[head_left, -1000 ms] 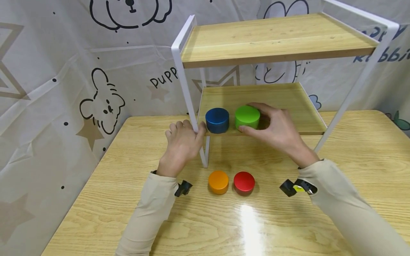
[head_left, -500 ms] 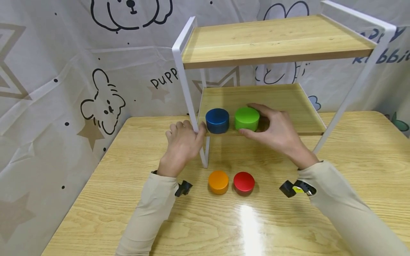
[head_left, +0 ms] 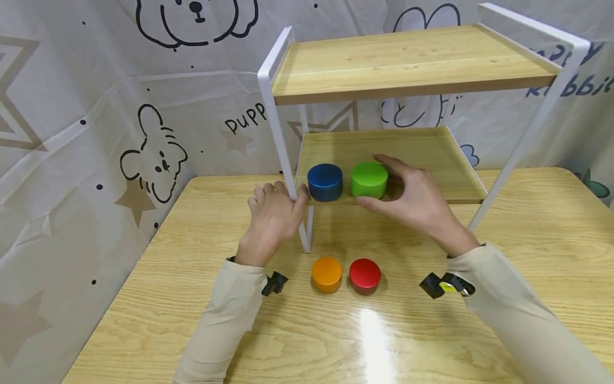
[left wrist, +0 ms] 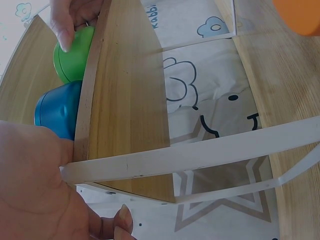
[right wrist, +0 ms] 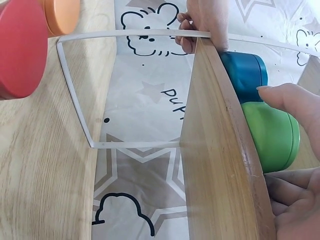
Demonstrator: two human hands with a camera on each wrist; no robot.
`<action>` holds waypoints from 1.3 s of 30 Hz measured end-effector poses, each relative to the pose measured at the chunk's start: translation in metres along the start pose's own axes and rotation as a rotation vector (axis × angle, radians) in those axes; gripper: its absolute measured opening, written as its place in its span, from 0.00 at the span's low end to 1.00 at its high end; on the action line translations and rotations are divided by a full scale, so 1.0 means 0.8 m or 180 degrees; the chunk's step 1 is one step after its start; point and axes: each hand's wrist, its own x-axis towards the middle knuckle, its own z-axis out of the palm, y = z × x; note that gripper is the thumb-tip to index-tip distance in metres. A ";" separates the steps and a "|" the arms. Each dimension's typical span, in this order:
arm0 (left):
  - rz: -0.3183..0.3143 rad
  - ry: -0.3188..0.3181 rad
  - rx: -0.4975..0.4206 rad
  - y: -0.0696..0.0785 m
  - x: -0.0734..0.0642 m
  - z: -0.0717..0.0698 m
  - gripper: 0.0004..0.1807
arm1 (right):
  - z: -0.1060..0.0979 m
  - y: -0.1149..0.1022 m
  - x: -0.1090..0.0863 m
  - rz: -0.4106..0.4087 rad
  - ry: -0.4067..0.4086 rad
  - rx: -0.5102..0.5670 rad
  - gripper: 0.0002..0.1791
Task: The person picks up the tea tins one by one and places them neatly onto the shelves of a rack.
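In the head view, a blue round canister [head_left: 325, 182] and a green round canister [head_left: 369, 180] stand side by side on the rack's lower wooden shelf [head_left: 431, 149]. My right hand [head_left: 414, 200] curves around the green one, fingers behind and thumb in front. The thumb looks slightly apart from it. My left hand [head_left: 274, 221] grips the white front-left post [head_left: 279, 144] of the rack, thumb on the inner side, close to the blue canister. An orange canister [head_left: 327, 274] and a red canister [head_left: 365, 276] sit on the table in front of the rack.
The upper wooden shelf [head_left: 412, 58] overhangs the lower one. A white right-hand post [head_left: 523, 138] slants beside my right forearm. The wooden table [head_left: 192, 298] carries the rack, and a printed cloth [head_left: 216, 80] hangs behind it.
My right thumb has slid down and slightly away from the green canister's front. The canister stays in place beside the blue one. My left hand keeps its hold on the post.
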 end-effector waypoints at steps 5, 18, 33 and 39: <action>-0.0017 -0.0007 0.0027 -0.001 -0.001 0.000 0.31 | -0.003 0.000 -0.002 0.0059 -0.0043 0.0034 0.45; -0.0042 -0.0007 0.0036 -0.003 -0.002 0.001 0.31 | -0.015 0.002 -0.021 -0.0030 -0.0050 0.0185 0.46; 0.0008 -0.0015 0.0026 -0.002 -0.001 0.001 0.31 | -0.036 0.008 -0.071 -0.0453 0.0522 0.0321 0.32; 0.0009 -0.0001 0.0024 -0.001 -0.001 0.000 0.31 | -0.040 0.018 -0.083 -0.0735 0.0805 0.0651 0.25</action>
